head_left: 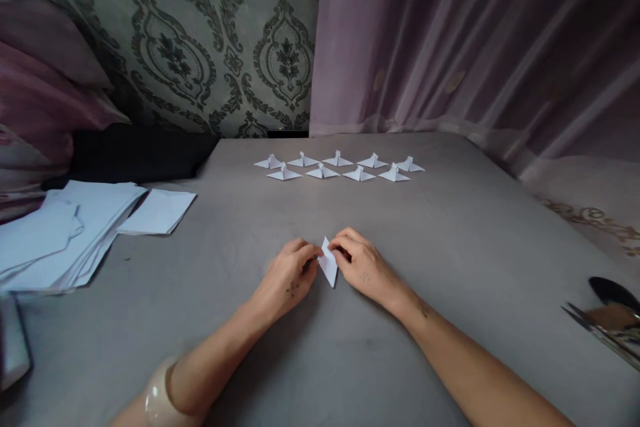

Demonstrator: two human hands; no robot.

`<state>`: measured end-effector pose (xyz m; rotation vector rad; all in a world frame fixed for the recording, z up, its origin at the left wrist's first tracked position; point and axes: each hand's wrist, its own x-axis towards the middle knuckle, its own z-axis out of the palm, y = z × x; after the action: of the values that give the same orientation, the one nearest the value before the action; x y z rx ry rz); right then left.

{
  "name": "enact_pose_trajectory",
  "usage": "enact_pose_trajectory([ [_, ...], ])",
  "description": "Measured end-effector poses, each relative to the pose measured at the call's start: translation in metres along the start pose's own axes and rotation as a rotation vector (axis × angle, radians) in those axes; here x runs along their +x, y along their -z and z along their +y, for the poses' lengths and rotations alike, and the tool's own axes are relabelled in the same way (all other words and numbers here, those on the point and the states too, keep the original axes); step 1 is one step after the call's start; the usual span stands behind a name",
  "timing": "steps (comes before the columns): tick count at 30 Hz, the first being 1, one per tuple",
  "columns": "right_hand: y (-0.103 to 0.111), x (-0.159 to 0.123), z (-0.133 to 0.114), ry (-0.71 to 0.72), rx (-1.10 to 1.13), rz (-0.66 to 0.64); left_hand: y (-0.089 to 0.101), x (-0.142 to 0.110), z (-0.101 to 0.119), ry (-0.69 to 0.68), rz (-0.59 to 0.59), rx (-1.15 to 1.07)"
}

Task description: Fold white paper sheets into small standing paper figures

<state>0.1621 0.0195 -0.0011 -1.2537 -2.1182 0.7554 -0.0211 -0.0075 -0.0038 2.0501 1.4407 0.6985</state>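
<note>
A small folded white paper piece (329, 263) lies on the grey table (450, 260) in the middle of the view. My left hand (287, 275) pinches its left edge with curled fingers. My right hand (361, 263) grips its right side, fingers bent over the fold. Both hands rest low on the table surface. Farther back, several finished white folded paper figures (340, 167) stand in two rows.
A loose stack of white paper sheets (65, 230) lies at the left, with a smaller sheet pile (159, 211) beside it. Scissors (607, 320) lie at the right edge. Patterned wallpaper and a mauve curtain (475, 40) close off the back.
</note>
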Motion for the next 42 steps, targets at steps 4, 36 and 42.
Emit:
enact_pose_trajectory([
  [4, 0.015, -0.001, 0.001, 0.087, 0.011, -0.145, 0.004, -0.003, 0.003, -0.014, -0.035, 0.046],
  [36, 0.006, 0.004, 0.004, -0.004, 0.024, -0.018, 0.003, 0.008, 0.003, 0.087, 0.023, 0.045],
  [42, 0.006, 0.004, 0.005, -0.02, 0.029, -0.033, 0.0, 0.008, -0.001, 0.068, 0.04, 0.073],
])
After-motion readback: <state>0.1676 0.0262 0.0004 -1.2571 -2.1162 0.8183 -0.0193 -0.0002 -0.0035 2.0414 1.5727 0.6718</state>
